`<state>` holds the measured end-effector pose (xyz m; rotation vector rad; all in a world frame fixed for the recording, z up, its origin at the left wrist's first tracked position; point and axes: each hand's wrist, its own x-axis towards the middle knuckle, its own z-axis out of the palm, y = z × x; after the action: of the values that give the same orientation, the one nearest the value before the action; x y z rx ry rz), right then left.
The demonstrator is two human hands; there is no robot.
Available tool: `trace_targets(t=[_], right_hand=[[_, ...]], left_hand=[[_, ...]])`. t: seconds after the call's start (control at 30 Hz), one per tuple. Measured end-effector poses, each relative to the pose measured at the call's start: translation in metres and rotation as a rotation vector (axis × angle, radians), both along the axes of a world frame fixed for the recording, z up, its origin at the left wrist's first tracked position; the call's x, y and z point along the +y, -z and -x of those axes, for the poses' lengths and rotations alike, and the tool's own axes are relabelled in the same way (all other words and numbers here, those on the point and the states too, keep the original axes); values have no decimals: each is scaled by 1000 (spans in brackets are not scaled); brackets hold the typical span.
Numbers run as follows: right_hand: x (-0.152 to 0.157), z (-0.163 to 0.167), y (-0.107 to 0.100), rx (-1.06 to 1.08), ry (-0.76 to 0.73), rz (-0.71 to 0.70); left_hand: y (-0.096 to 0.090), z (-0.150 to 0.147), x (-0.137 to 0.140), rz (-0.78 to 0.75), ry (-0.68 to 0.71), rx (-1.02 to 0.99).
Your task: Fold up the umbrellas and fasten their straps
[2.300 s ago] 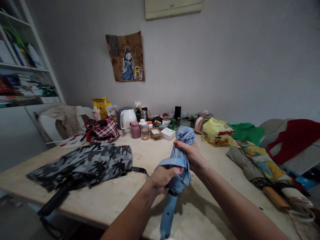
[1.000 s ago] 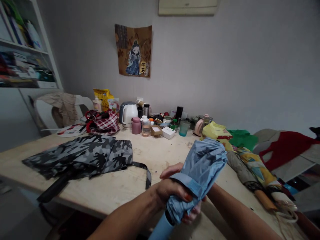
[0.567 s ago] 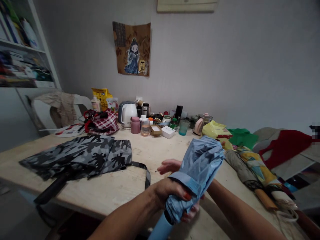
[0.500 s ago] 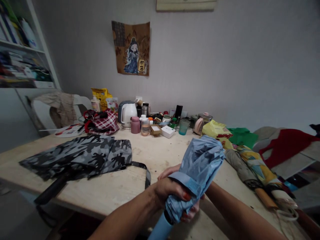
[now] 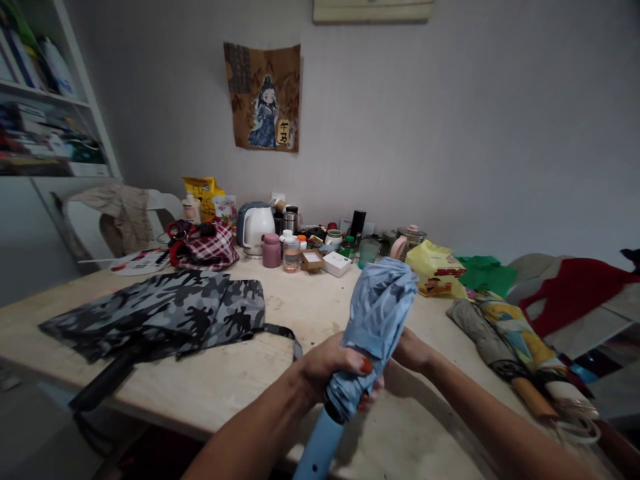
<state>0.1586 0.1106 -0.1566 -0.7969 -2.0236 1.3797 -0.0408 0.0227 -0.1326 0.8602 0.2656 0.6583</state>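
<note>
A light-blue folding umbrella (image 5: 383, 300) is held tilted above the table, its canopy gathered in folds and its blue handle (image 5: 320, 443) pointing down towards me. My left hand (image 5: 330, 363) is closed round the lower canopy, just above the handle, with red-nailed fingers showing on both sides. On the umbrella's right side, my right hand (image 5: 413, 350) grips the canopy, its fingertips mostly hidden behind the fabric. To the left lies a grey camouflage umbrella (image 5: 200, 310), loosely folded, with a black handle over the table edge.
Two more folded umbrellas, one grey (image 5: 483, 337) and one yellow-patterned (image 5: 515, 327), lie at the right. Along the wall stand a white kettle (image 5: 257, 230), a pink jar (image 5: 271, 251), a small white box (image 5: 337, 263) and a yellow bag (image 5: 435, 267). A plaid bag (image 5: 213, 245) sits at back left.
The blue umbrella has moved left and turned slightly in my hands. My right hand has come round from behind to its right side. The strap band across the canopy no longer stands out.
</note>
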Motion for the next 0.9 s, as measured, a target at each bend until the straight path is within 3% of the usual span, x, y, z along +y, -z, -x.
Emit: trace_targets(t=[0.27,0.43,0.7,0.9], right_hand=[[-39,-19,-24,121,231,63],[-66,1,-42,-43,303,-157],[-73,24,-53,-246,288,-449],[-71,34,-57,-247,324,-477]], left_hand=[[-8,2,11,-96,-486,326],[-12,-13,9,-209,-724,499],[-13,-10,11,-411,-957,711],[-11,-6,10,-450,-1042,779]])
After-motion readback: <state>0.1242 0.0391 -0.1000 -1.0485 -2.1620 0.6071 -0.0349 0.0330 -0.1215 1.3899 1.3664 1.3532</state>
